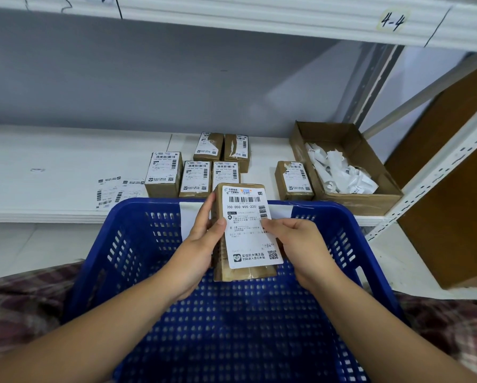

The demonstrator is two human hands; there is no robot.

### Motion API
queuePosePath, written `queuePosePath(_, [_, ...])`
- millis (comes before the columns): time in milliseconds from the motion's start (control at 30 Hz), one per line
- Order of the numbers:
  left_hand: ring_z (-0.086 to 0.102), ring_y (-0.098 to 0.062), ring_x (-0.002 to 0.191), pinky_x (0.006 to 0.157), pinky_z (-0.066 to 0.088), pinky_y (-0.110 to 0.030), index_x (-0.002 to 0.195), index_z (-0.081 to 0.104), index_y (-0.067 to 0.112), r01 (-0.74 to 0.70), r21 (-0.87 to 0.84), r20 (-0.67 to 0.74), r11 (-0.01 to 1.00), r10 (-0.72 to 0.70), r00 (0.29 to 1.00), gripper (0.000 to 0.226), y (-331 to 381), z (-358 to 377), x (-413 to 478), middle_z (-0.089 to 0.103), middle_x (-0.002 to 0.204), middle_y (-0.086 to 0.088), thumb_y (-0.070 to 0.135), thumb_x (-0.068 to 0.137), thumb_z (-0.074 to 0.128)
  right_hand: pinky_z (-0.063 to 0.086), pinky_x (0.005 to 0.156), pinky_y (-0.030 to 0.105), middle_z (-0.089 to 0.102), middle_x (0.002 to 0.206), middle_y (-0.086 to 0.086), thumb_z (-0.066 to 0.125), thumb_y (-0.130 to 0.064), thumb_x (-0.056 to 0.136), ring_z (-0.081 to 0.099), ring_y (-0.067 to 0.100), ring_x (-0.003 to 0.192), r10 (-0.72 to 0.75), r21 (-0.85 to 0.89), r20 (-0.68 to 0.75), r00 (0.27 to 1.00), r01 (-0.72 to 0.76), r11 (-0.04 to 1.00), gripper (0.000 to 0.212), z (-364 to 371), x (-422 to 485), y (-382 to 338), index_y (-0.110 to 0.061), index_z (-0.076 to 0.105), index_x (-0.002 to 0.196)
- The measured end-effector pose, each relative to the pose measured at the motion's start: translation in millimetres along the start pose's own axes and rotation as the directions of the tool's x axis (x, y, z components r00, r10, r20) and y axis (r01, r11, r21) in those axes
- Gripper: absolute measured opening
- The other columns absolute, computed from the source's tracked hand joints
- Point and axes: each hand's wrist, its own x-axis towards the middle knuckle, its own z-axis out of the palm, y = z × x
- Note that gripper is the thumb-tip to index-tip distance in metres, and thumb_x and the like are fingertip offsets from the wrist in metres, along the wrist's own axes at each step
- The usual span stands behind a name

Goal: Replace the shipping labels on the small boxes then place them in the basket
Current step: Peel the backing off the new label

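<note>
both hands [204,239] grip a labelled box [243,269] — above the basket [138,244].

- basket [154,239]: blue plastic, perforated, slight sheen
- small box [245,270]: brown cardboard under glossy tape
- label [249,230]: white printed paper, smooth
- shelf [66,161]: white, matt
- open carton [339,134]: plain matt cardboard holding crumpled paper
</note>
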Motion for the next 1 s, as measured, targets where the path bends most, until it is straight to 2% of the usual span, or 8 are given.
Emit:
queuePosePath(100, [0.055, -0.008, 0.117, 0.1, 0.046, -0.036, 0.119, 0.029, 0.066, -0.008, 0.029, -0.003, 1.0, 0.008, 1.0, 0.05, 0.6, 1.0, -0.2, 0.053, 0.135, 0.009, 0.042, 0.08, 0.051, 0.058, 0.087, 0.043, 0.077, 0.085, 0.006, 0.062, -0.014, 0.094, 0.074, 0.024, 0.083, -0.006, -0.012, -0.007, 1.0, 0.006, 1.0, 0.02, 0.0, 0.3, 0.6, -0.003, 0.074, 0.083])
queuePosePath(200, [0.057, -0.005, 0.112, 0.095, 0.048, -0.03, 0.119, 0.028, 0.064, -0.013, 0.051, -0.003, 0.999, 0.013, 1.0, 0.046, -1.1, 0.5, 1.0, 0.055, 0.13, 0.011, 0.031, 0.092, 0.046, 0.058, 0.086, 0.043, 0.077, 0.084, 0.008, 0.062, -0.015, 0.095, 0.074, 0.026, 0.083, -0.011, -0.02, -0.011, 1.0, 0.011, 1.0, 0.021, 0.1, 0.9, 1.6, 0.0, 0.073, 0.085])
queuePosePath(400, [0.058, 0.0, 0.108, 0.095, 0.048, -0.03, 0.114, 0.027, 0.068, -0.005, 0.1, -0.014, 0.995, 0.007, 1.0, 0.047, -1.6, -0.4, 2.2, 0.056, 0.125, 0.017, 0.029, 0.095, 0.045, 0.056, 0.085, 0.045, 0.076, 0.086, 0.013, 0.062, -0.015, 0.095, 0.072, 0.034, 0.09, -0.023, -0.033, -0.017, 1.0, 0.023, 0.999, 0.024, 0.6, 1.0, 2.7, 0.002, 0.07, 0.082])
queuePosePath(533, [0.061, 0.001, 0.104, 0.09, 0.051, -0.026, 0.118, 0.027, 0.066, -0.012, 0.116, -0.007, 0.993, 0.013, 1.0, 0.048, -0.8, -1.1, 1.4, 0.057, 0.118, 0.02, 0.031, 0.092, 0.048, 0.056, 0.085, 0.045, 0.076, 0.085, 0.012, 0.062, -0.014, 0.094, 0.072, 0.03, 0.085, -0.032, -0.036, -0.015, 0.999, 0.031, 0.999, 0.023, 0.5, 1.1, 2.7, 0.003, 0.069, 0.08])
queuePosePath(633, [0.061, -0.003, 0.108, 0.096, 0.05, -0.035, 0.116, 0.031, 0.068, -0.005, 0.082, -0.007, 0.997, 0.006, 1.0, 0.049, 0.2, -1.5, 0.5, 0.059, 0.122, 0.017, 0.037, 0.084, 0.052, 0.057, 0.084, 0.043, 0.076, 0.082, 0.01, 0.063, -0.014, 0.094, 0.072, 0.025, 0.079, -0.04, -0.033, -0.009, 0.999, 0.04, 0.999, 0.025, 0.0, 1.8, 3.4, 0.01, 0.067, 0.086])
queuePosePath(700, [0.061, -0.005, 0.11, 0.096, 0.05, -0.036, 0.116, 0.032, 0.067, 0.003, 0.062, 0.007, 0.998, -0.004, 1.0, 0.054, 0.6, -2.0, -0.4, 0.059, 0.122, 0.018, 0.037, 0.078, 0.057, 0.058, 0.082, 0.04, 0.076, 0.081, 0.009, 0.063, -0.014, 0.093, 0.073, 0.023, 0.077, -0.042, -0.032, 0.0, 0.999, 0.042, 0.999, 0.026, -0.6, 2.0, 3.6, 0.011, 0.067, 0.087])
queuePosePath(867, [0.064, 0.005, 0.094, 0.07, 0.054, -0.016, 0.115, 0.03, 0.063, -0.03, 0.119, 0.013, 0.992, 0.028, 1.0, 0.075, 0.4, -1.2, -2.1, 0.061, 0.092, 0.037, 0.003, 0.085, 0.063, 0.06, 0.069, 0.03, 0.076, 0.08, 0.008, 0.064, -0.013, 0.093, 0.074, 0.021, 0.075, -0.053, -0.054, 0.009, 0.999, 0.053, 0.997, 0.025, -2.6, 3.4, 2.9, 0.011, 0.068, 0.087])
queuePosePath(1000, [0.064, 0.003, 0.096, 0.071, 0.054, -0.017, 0.117, 0.028, 0.064, -0.029, 0.142, 0.002, 0.989, 0.029, 1.0, 0.077, -1.4, -1.0, -1.9, 0.062, 0.092, 0.036, 0.002, 0.087, 0.062, 0.06, 0.071, 0.035, 0.076, 0.08, 0.008, 0.065, -0.015, 0.092, 0.073, 0.028, 0.08, -0.083, -0.172, -0.005, 0.997, 0.081, 0.982, 0.024, -4.1, 5.8, 2.9, 0.006, 0.07, 0.08])
